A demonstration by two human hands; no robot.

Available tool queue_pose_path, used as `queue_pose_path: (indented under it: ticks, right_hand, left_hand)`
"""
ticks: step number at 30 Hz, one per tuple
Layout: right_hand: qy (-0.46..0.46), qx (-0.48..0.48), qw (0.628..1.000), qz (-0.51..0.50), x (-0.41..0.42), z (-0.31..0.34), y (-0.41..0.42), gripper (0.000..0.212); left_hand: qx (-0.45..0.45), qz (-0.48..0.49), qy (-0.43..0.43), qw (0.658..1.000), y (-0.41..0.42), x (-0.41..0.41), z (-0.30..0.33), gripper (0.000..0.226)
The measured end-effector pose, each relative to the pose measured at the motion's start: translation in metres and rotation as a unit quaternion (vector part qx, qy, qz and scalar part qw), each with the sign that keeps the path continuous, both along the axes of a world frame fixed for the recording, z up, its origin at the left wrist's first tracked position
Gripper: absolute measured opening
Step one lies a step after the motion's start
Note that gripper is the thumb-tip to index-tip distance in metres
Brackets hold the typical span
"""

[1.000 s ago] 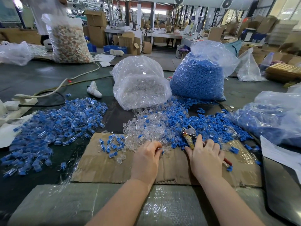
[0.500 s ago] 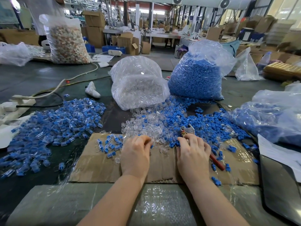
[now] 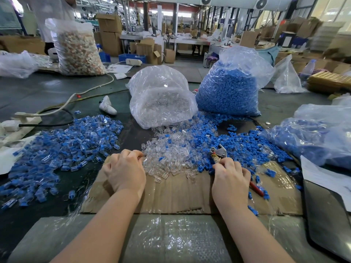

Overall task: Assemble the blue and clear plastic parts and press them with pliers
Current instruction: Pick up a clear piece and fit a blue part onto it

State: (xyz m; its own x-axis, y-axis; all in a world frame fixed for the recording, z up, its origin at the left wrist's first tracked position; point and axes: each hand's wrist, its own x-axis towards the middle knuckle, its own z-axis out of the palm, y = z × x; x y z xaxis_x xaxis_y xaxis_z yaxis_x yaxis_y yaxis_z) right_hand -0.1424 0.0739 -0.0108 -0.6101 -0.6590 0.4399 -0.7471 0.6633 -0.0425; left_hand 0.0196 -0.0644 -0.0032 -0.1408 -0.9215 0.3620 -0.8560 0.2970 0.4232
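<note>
Clear parts (image 3: 171, 158) between hands; right hand (image 3: 230, 179) grips pliers (image 3: 220, 151).

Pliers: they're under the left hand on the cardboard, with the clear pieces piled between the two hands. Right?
Not quite. The head view shows the pliers under the right hand, not the left hand, which sits at the edge of the clear pieces. The rest holds: the clear pile lies between both hands, at the cardboard.
</note>
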Motion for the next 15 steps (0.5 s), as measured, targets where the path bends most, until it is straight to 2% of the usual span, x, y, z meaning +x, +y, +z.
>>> queue_pose_path:
  ticks: [3, 7, 11, 15]
  right_hand:
    - [-0.017, 0.006, 1.0, -0.015, -0.002, 0.003, -0.001, 0.018]
    - [-0.017, -0.046, 0.999, 0.003, 0.006, 0.007, -0.004, 0.006]
    - [-0.024, -0.017, 1.0, 0.001, 0.009, 0.007, -0.005, 0.009]
    - [-0.045, 0.055, 0.997, 0.009, 0.004, 0.006, -0.004, 0.023]
  left_hand:
    - [-0.021, -0.033, 0.04, 0.998, 0.008, -0.008, 0.001, 0.018]
    - [-0.02, -0.215, 0.112, 0.97, 0.033, -0.03, -0.001, 0.017]
    - [0.03, -0.332, 0.1, 0.937, 0.055, -0.047, -0.01, 0.025]
    - [0.05, -0.361, 0.077, 0.928, 0.059, -0.053, -0.016, 0.035]
